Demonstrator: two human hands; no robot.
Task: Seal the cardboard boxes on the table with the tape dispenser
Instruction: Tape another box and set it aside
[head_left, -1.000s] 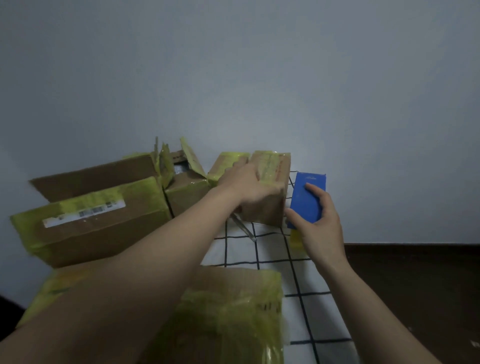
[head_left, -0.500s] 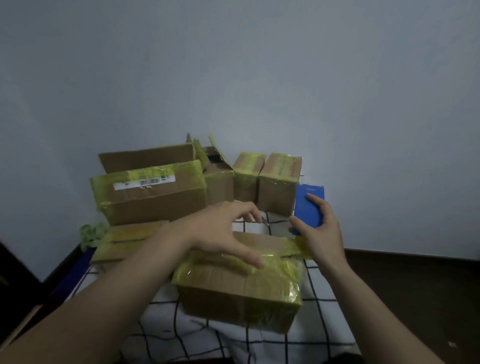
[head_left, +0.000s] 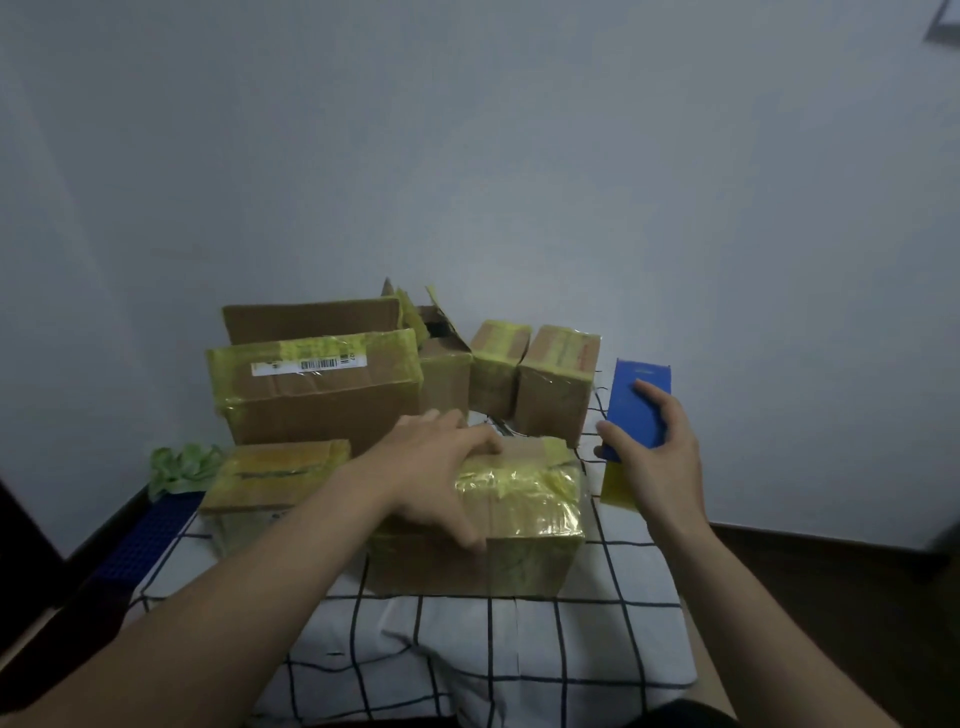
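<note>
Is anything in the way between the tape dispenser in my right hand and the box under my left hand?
Nothing visible. The tape dispenser is just right of the box with an open gap between; the left hand rests on the box's top.

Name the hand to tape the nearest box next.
Right, probably: the right hand grips the blue tape dispenser beside the nearest box, while the left hand rests on its top.

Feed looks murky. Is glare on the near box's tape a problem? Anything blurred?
Head view: dim, flat light; a bright glare patch on the yellow tape atop the near box. Head view: left hand slightly soft; right hand and blue dispenser clearer.
</note>
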